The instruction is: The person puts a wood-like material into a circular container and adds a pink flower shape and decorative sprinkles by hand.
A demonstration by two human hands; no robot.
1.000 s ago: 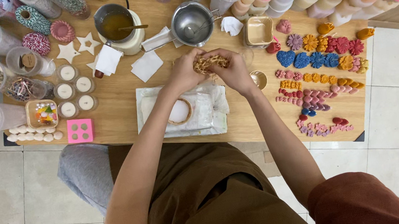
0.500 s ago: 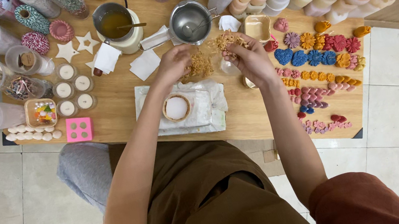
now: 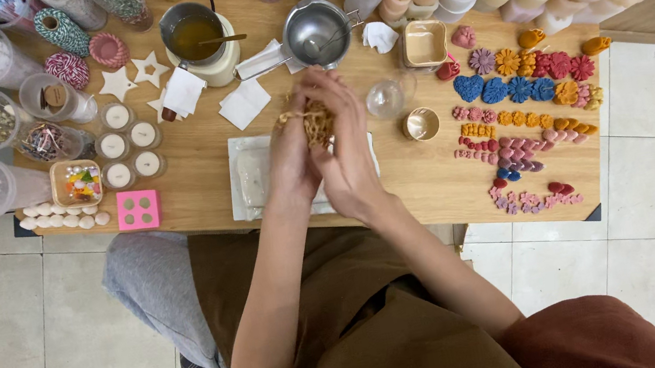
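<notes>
Hands together: left hand [image 3: 292, 159] and right hand [image 3: 349, 154] both clamped on tan shredded-fibre bundle [image 3: 317, 122], small steel pot [image 3: 316, 33] just beyond on wooden worktop [image 3: 434, 184].

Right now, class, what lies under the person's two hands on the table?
Under the left hand and right hand lies a pale cloth. They hold a straw-coloured tangle; anything beneath is covered.

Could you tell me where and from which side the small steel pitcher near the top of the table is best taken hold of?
Probably by its thin handle, which sticks out to the right of the steel pitcher, coming from the right. The round, smooth body offers less purchase, and a cup-warmer pot and white paper crowd its left.
</notes>
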